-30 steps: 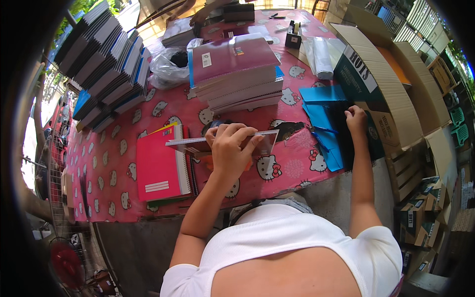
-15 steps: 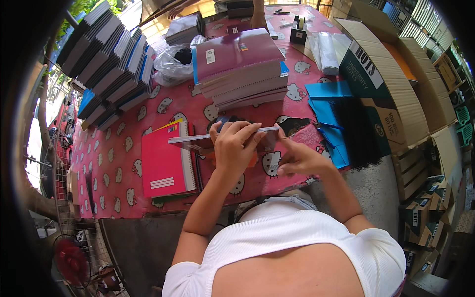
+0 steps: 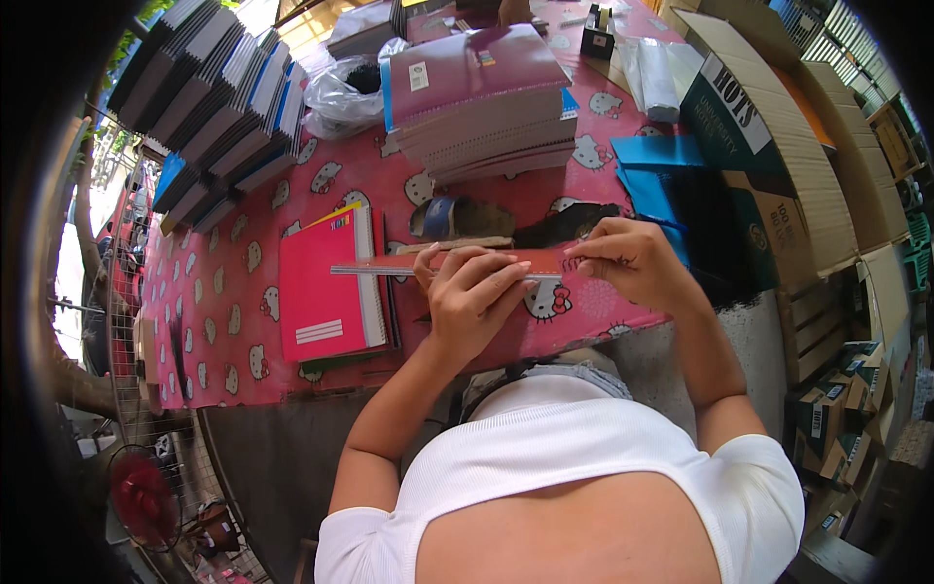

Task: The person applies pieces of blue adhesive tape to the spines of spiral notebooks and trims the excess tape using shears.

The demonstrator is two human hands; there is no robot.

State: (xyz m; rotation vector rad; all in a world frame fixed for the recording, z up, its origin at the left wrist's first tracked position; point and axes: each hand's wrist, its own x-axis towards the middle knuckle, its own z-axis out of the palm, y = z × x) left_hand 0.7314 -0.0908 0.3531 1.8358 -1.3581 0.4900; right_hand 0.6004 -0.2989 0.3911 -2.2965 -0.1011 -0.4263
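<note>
My left hand (image 3: 477, 290) is closed over a thin notebook (image 3: 375, 267), held nearly edge-on above the table. Its orange-red cover and pale page edges show. At the notebook's right end, my right hand (image 3: 637, 261) pinches with thumb and fingers at a short spiral binding coil (image 3: 572, 261). The fingertips partly cover the coil, so how far it is threaded cannot be seen. To the left lies a small pile topped by a pink spiral notebook (image 3: 323, 282). Just beyond my hands are a dark slipper-like object (image 3: 462, 218) and a flat tan strip (image 3: 472, 243).
A tall stack of notebooks with a purple cover (image 3: 477, 73) stands ahead. Leaning stacks of notebooks (image 3: 219, 97) rise at far left, beside a clear plastic bag (image 3: 342, 95). Blue covers (image 3: 652, 151), a tape dispenser (image 3: 597, 34) and a large cardboard box (image 3: 778, 136) are on the right.
My right hand has risen from below the notebook's right end and now pinches at the coil there. The notebook has tilted, showing its orange-red cover. The view has shifted slightly.
</note>
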